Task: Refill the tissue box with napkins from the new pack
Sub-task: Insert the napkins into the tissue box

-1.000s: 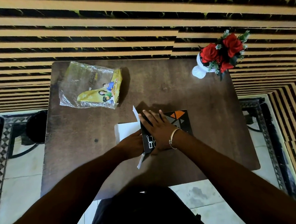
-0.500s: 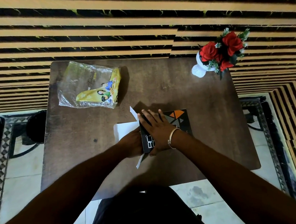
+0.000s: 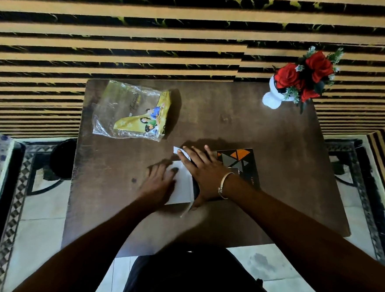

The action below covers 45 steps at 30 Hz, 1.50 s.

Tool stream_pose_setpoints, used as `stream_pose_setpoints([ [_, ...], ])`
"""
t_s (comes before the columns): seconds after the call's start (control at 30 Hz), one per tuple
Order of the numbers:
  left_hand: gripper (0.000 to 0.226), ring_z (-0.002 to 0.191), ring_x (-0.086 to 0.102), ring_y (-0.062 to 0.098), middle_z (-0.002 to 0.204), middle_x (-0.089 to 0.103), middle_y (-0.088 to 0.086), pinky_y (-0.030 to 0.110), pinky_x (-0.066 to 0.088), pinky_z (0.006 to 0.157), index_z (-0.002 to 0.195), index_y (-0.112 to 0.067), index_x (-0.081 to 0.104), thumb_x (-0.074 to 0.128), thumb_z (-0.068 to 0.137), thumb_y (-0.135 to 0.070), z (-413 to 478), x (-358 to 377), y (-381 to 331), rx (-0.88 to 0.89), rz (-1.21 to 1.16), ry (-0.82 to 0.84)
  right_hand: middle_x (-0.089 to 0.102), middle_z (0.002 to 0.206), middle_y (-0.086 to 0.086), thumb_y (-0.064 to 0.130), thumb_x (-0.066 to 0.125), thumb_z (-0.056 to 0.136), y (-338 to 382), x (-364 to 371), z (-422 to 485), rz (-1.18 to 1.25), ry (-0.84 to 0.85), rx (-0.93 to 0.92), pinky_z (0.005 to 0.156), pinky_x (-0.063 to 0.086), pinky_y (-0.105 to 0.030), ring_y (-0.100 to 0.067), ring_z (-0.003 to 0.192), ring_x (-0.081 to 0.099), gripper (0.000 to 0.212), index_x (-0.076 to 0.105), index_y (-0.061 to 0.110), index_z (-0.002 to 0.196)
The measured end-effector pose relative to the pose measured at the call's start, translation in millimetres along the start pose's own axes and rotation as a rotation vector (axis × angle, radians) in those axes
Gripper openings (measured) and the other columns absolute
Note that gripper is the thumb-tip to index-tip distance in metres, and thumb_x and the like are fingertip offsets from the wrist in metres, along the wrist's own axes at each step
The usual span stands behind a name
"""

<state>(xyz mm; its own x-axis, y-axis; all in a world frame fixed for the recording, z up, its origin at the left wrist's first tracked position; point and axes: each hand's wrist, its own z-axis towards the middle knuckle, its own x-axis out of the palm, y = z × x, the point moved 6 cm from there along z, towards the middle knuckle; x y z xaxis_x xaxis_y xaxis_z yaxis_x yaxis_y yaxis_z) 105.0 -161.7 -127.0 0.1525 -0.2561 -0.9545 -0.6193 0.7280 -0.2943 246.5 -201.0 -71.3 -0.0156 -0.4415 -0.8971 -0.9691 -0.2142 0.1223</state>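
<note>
From the head view, a black cardboard tissue box with orange and grey triangles (image 3: pixel 238 167) lies flat on the dark brown wooden bench (image 3: pixel 230 120), its long axis running left to right, its open end toward the person's left. A white stack of paper napkins (image 3: pixel 182 187) juts out of that end — part in, part out. The right hand (image 3: pixel 206 176) lies flat and unclenched on the box top, pinning it without gripping. The left hand (image 3: pixel 159 184), blurred, rests spread on the napkins' outer end, its grip loose rather than clenched; it is the nearer one. The box mouth lies directly right of it, so the push looks rightward. The crumpled yellow-and-clear plastic pack (image 3: pixel 134 113) sits well apart.
</note>
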Motion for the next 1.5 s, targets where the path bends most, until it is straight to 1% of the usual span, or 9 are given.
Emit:
stream_pose_setpoints([
  [0.13, 0.061, 0.101, 0.052, 0.039, 0.116, 0.051, 0.021, 0.046, 0.043, 0.085, 0.126, -0.008, 0.049, 0.040, 0.086, -0.053, -19.9, 1.7, 42.6, -0.422, -0.152, 0.011, 0.023, 0.157, -0.017, 0.084, 0.068, 0.047, 6.8, 2.6, 5.6, -0.007, -0.018, -0.010, 0.117, 0.002, -0.065, -0.041, 0.147, 0.016, 0.147, -0.001, 0.014, 0.156],
  [0.4, 0.055, 0.102, 0.062, 0.035, 0.116, 0.065, 0.015, 0.038, 0.048, 0.083, 0.132, -0.011, 0.053, 0.053, 0.082, -0.035, -15.7, 0.5, 37.0, -0.553, -0.479, -0.035, 0.034, 0.147, -0.016, 0.074, 0.064, 0.058, 6.2, 8.8, 4.8, -0.019, -0.026, -0.077, 0.115, -0.003, -0.067, -0.044, 0.147, 0.009, 0.106, 0.043, 0.012, 0.141],
  [0.67, 0.015, 0.074, 0.061, 0.018, 0.079, 0.061, 0.003, 0.035, 0.044, 0.067, 0.095, -0.015, 0.048, 0.049, 0.101, -0.029, -9.2, -9.4, -0.4, -0.693, -0.954, -0.213, 0.024, 0.160, -0.015, 0.068, 0.058, 0.062, 6.1, 13.9, 8.4, 0.014, -0.160, -0.009, 0.117, 0.003, -0.065, -0.039, 0.150, 0.007, 0.121, 0.010, 0.009, 0.156],
  [0.77, 0.012, 0.089, 0.064, 0.018, 0.095, 0.065, 0.003, 0.033, 0.050, 0.077, 0.105, -0.020, 0.052, 0.045, 0.104, -0.030, -3.0, -11.6, -13.1, -0.674, -1.096, -0.233, 0.006, 0.165, -0.008, 0.071, 0.053, 0.072, -2.5, 9.5, 1.2, 0.093, -0.238, 0.023, 0.119, 0.003, -0.062, -0.028, 0.153, -0.005, 0.114, 0.003, 0.014, 0.157],
  [0.93, 0.033, 0.105, 0.055, -0.009, 0.119, 0.060, -0.010, -0.001, 0.042, 0.079, 0.136, -0.017, 0.052, 0.045, 0.104, -0.023, -2.9, -14.2, -24.5, -0.657, -1.160, -0.194, 0.005, 0.166, -0.003, 0.058, 0.037, 0.092, -51.1, 3.8, -29.3, 0.294, -0.488, 0.383, 0.119, -0.009, -0.056, -0.022, 0.153, -0.004, 0.076, 0.018, 0.021, 0.155],
  [1.03, 0.039, 0.114, 0.058, 0.003, 0.125, 0.058, -0.014, 0.011, 0.042, 0.092, 0.142, -0.020, 0.050, 0.044, 0.104, -0.030, -2.2, -9.7, -29.2, -0.689, -1.099, -0.170, 0.010, 0.165, -0.010, 0.053, 0.034, 0.092, -92.0, 18.8, -58.0, 0.398, -0.574, 0.715, 0.119, -0.003, -0.057, -0.027, 0.153, 0.001, 0.068, 0.031, 0.018, 0.151],
  [1.17, 0.045, 0.112, 0.064, 0.014, 0.125, 0.066, -0.005, 0.036, 0.053, 0.096, 0.143, -0.029, 0.047, 0.040, 0.100, -0.040, 2.4, -5.2, -39.4, -0.698, -1.086, -0.143, 0.007, 0.164, -0.019, 0.059, 0.032, 0.091, -120.0, 51.0, -82.6, 0.652, -0.532, 0.977, 0.121, 0.011, -0.058, -0.038, 0.151, 0.003, 0.078, 0.019, 0.014, 0.154],
  [1.33, 0.041, 0.097, 0.071, 0.014, 0.119, 0.070, 0.001, 0.040, 0.060, 0.084, 0.145, -0.031, 0.043, 0.039, 0.105, -0.029, 12.4, -6.8, -53.5, -0.717, -1.147, -0.125, 0.058, 0.127, -0.018, 0.046, 0.045, 0.097, -116.2, 55.9, -83.4, 0.934, -0.635, 0.945, 0.094, 0.048, -0.043, -0.036, 0.115, 0.057, 0.050, 0.045, 0.009, 0.131],
  [1.5, 0.042, 0.104, 0.069, 0.019, 0.124, 0.066, 0.002, 0.045, 0.058, 0.089, 0.143, -0.037, 0.045, 0.040, 0.102, -0.046, 14.5, 1.2, -63.1, -0.848, -1.289, -0.148, 0.062, 0.099, -0.001, 0.038, 0.047, 0.100, -111.2, 46.1, -85.3, 0.983, -0.663, 0.895, 0.075, 0.042, -0.029, -0.022, 0.088, 0.060, 0.032, 0.050, 0.011, 0.117],
])
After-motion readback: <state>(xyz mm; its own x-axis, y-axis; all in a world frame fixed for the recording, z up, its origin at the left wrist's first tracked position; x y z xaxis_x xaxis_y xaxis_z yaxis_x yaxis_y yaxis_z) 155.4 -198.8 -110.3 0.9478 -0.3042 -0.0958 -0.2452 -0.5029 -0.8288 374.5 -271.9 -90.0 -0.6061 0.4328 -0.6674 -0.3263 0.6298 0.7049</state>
